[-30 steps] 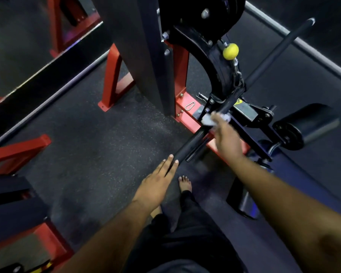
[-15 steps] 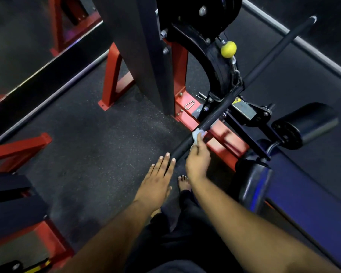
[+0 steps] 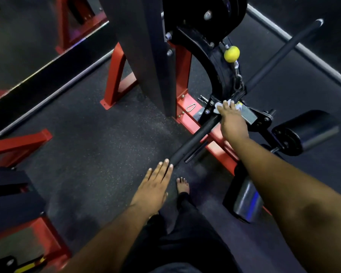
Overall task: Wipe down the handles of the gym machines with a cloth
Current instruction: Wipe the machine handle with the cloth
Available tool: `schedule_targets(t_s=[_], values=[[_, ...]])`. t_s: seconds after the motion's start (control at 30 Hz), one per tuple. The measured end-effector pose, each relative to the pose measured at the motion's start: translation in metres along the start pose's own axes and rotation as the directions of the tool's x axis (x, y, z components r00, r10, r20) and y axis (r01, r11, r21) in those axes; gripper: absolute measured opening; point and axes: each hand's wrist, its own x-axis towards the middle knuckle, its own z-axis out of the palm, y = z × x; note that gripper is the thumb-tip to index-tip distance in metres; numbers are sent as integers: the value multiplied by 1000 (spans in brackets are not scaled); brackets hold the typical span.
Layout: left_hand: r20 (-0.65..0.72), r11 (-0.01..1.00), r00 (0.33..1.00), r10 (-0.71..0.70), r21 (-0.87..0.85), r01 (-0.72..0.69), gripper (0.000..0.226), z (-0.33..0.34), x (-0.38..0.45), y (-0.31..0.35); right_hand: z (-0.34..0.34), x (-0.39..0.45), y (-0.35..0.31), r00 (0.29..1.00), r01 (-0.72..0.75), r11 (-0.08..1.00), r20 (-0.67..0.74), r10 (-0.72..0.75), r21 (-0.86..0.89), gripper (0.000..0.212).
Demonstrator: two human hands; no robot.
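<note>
At 6 o'clock, lowest in the view, are the person's dark trousers (image 3: 185,243) and one bare foot (image 3: 183,186) on the dark speckled floor (image 3: 98,138). Just above, toward 7 o'clock, the left hand (image 3: 154,188) is flat with straight fingers (image 3: 164,166), released and holding nothing; the fingertips are just beside the near end of the long black handle bar (image 3: 195,139). I cannot tell if they touch it. The bar runs from there up toward 2 o'clock, across the red frame (image 3: 220,144) of the machine. Near the middle of the bar, at about 1 o'clock, the right hand (image 3: 232,121) presses a white cloth (image 3: 219,106) on the bar, fingers bent over and grasping it. At 3 o'clock is a black roller pad (image 3: 311,131). Farther, at 1 o'clock, a yellow ball (image 3: 232,54) hangs by a chain (image 3: 238,83), and the far end of the bar reaches the grey floor edge (image 3: 295,46).
</note>
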Motion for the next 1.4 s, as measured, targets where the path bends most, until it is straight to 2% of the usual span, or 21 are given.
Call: schedule_targets(t_s=[0.1,0.23,0.33,0.4,0.47,0.53,0.57,0.63,0.7,0.77,0.83,1.0,1.13,1.17,1.2,1.27,1.33,1.4], values=[[-12,1000,1000,-1,-10,1,94,1,0,1,18,-19,-20,1000,-1,1000,-22,1,-11,61],[-23,999,1000,9,-42,-10,93,5,0,0,46,-72,-71,985,171,984,25,-172,42,62],[-43,998,999,12,-58,-15,96,8,0,-4,58,-104,-98,916,356,925,148,-373,130,56],[-44,999,999,4,-53,-6,96,9,-1,-6,51,-107,-95,868,439,879,163,-468,186,53],[-49,999,999,-5,-46,2,95,8,-2,-8,35,-86,-78,891,433,880,53,-450,195,50],[-58,998,998,-9,-68,5,93,9,-2,-10,14,-54,-55,955,297,937,-64,-290,183,46],[-59,996,998,-13,-91,7,92,10,-2,-11,3,-38,-45,976,214,965,-74,-205,148,46],[-52,990,998,-25,-141,18,91,13,-1,-11,-10,-18,-30,997,75,996,0,-76,53,53],[-62,984,998,-24,-175,12,89,14,2,-9,-7,-20,-25,998,28,999,62,-30,46,68],[-77,980,997,-8,-200,-8,86,15,5,-6,5,-34,-31,997,43,996,66,-48,81,81],[-89,964,996,-17,-266,-8,85,15,8,-3,24,-56,-44,996,63,987,60,-72,145,84],[-70,841,980,-187,-528,122,92,19,19,-3,63,-126,-89,967,187,940,113,-226,285,81],[-53,842,979,-199,-521,143,89,20,24,-7,58,-146,-97,932,272,860,104,-347,432,64],[-57,849,979,-195,-509,140,88,20,24,-8,51,-140,-93,942,257,849,77,-327,462,62],[-69,860,979,-189,-494,131,87,20,24,-9,40,-129,-88,969,199,852,33,-245,484,60],[-87,881,981,-176,-458,118,85,21,23,-10,21,-99,-70,998,-14,865,-51,46,502,52],[-89,898,981,-172,-424,119,82,21,22,-10,9,-65,-48,961,-180,856,-99,258,485,50],[-84,908,982,-170,-400,123,81,19,20,-10,10,-45,-35,934,-271,835,-79,348,478,52]])
